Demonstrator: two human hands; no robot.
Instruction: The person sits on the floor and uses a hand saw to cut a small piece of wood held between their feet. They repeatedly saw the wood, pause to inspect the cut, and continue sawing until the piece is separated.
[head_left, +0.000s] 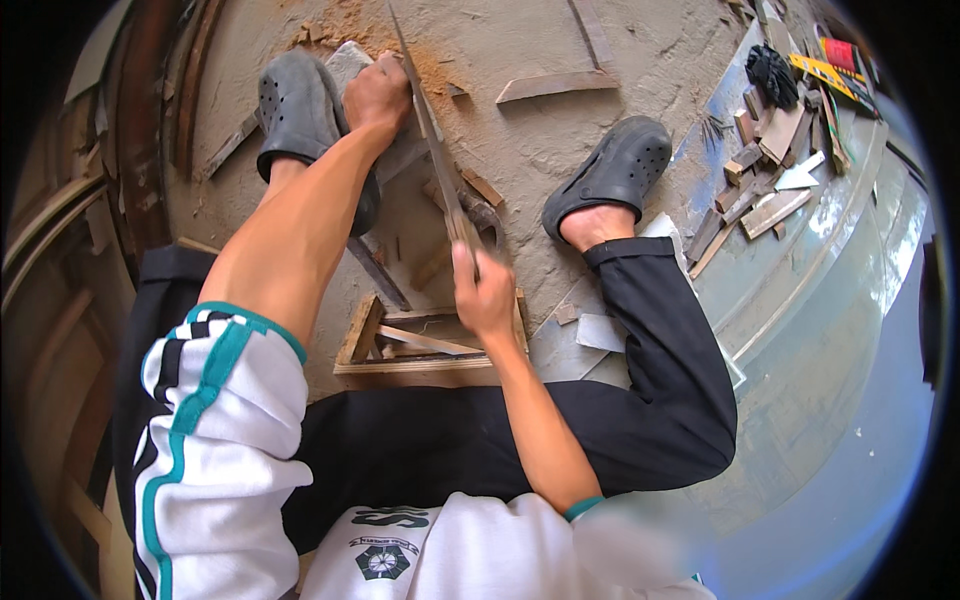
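My right hand [485, 295] is wrapped around the handle of a handsaw [432, 150]. The long thin blade points away from me, up to the far edge of the view, and is slightly blurred. Close to the left of the blade, my left hand [378, 92] is closed in a fist over a pale block [347, 62] beside my left clog. What its fingers grip is hidden. Orange sawdust [435, 50] lies on the floor around the blade. Under the saw handle sits a small wooden frame [425, 367] between my legs.
My grey clogs [612, 175] stand apart on the rough floor. A loose wood strip [555, 87] lies ahead. To the right, wood offcuts [780, 135], a black plastic bag [770, 75] and a yellow tool [830, 75] rest by a glassy sheet [810, 290]. Wooden boards [140, 120] stand at left.
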